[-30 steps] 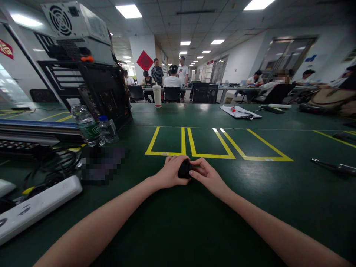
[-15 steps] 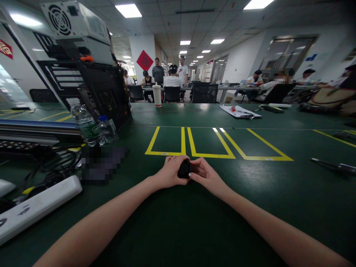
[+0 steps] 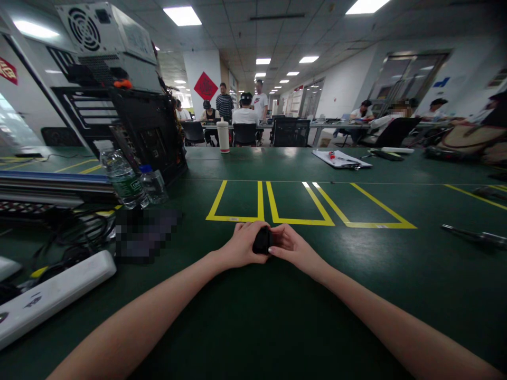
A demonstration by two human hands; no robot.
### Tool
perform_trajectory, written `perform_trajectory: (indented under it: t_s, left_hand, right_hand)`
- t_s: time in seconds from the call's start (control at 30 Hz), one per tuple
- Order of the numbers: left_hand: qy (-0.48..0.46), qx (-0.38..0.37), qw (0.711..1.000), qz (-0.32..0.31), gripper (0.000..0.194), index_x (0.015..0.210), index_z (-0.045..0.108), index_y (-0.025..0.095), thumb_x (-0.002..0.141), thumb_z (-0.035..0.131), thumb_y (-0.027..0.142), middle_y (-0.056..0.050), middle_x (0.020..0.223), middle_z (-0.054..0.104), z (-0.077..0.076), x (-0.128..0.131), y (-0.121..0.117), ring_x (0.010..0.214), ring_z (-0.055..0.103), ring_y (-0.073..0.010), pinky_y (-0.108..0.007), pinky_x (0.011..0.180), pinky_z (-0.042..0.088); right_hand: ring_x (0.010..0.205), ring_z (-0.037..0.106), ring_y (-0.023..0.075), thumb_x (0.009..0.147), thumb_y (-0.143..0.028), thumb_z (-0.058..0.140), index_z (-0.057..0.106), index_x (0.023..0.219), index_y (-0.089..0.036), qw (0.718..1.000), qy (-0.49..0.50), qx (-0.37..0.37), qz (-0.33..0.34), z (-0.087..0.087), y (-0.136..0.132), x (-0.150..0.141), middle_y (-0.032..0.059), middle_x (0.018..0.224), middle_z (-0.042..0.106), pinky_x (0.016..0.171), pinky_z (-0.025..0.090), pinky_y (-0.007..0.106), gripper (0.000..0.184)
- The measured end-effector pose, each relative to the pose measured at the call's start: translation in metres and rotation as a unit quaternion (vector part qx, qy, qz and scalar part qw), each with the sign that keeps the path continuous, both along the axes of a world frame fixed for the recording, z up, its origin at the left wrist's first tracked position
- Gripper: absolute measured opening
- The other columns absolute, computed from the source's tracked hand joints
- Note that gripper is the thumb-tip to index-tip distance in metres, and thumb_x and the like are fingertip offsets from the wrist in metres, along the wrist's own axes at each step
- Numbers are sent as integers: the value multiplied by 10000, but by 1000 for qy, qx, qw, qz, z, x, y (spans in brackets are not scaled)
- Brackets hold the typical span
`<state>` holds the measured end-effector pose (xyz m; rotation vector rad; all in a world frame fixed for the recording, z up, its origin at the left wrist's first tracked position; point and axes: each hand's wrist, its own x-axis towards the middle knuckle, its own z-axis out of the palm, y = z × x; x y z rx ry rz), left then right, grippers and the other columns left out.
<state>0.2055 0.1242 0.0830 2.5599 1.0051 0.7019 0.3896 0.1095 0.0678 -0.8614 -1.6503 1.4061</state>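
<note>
A small black object (image 3: 261, 241) with a rounded, box-like shape is held between my hands over the green table (image 3: 253, 316); its kind cannot be made out. My left hand (image 3: 242, 245) wraps round it from the left, fingers over the top and thumb below. From the right, the thumb and fingers of my right hand (image 3: 292, 249) pinch its right edge. Part of the object is hidden by the fingers. Just beyond my hands, yellow tape outlines (image 3: 301, 222) mark the tabletop.
At left stand an open computer case (image 3: 148, 132), a water bottle (image 3: 124, 179), a smaller blue-capped bottle (image 3: 155, 186), cables and a white power strip (image 3: 59, 295). A white tumbler (image 3: 224, 137) and a clipboard (image 3: 341, 160) sit farther back. A dark metallic tool (image 3: 475, 236) lies right. Several people sit beyond.
</note>
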Motion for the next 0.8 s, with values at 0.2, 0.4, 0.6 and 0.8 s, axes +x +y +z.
perform_trajectory:
  t_s: [0.2,0.4,0.6,0.8]
  left_hand:
    - [-4,-1,1000,3,578,1142,358,227,650,642,333,-52,1107,497,0,0,0,1034,457,-237,-383,916,261]
    - [-5,-6,1000,2,567,1137,370,224,652,643,332,-55,1102,500,0,0,-1,1032,458,-239,-390,916,265]
    - [1,-20,1000,-3,576,1148,367,222,652,647,314,-55,1121,490,4,-1,-3,1045,451,-240,-392,924,263]
    - [-2,-11,1000,2,588,1152,364,217,649,648,329,-57,1115,499,2,0,-1,1038,459,-242,-396,923,267]
  right_hand:
    - [955,546,160,765,-281,554,508,924,-216,999,-3,4,-44,6,-4,-2,12,977,554,888,414,359,178]
    - [1001,524,179,751,-295,568,505,1005,-203,997,-45,-14,-55,3,1,-1,39,1033,552,920,385,391,277]
    - [1001,532,180,702,-216,628,466,986,-233,1000,2,-7,3,3,-2,1,20,1061,517,890,421,383,327]
    - [958,544,168,751,-269,571,479,937,-232,1000,0,-6,-26,2,-2,-3,8,1007,527,857,440,368,210]
